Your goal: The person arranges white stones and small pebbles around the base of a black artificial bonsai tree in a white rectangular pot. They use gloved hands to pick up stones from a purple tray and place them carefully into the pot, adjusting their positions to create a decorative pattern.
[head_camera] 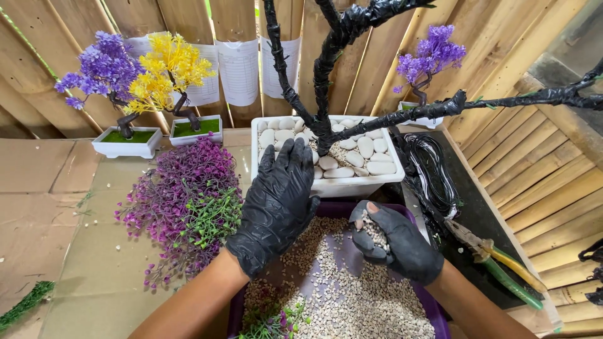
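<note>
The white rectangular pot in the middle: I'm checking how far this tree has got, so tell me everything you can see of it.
The white rectangular pot looks like plastic and stands upright before the wooden wall. Smooth white pebbles cover its top, with fine gravel around the trunk, which is wrapped in black tape and rises from the middle, its bare branches spreading out. The left hand, in a black glove, rests over the pot's near left rim. A purple tub of gravel sits just in front.

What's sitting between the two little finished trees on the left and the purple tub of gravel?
In the head view, a pile of loose purple and green artificial foliage lies on cardboard between the small trees and the purple tub.
</note>
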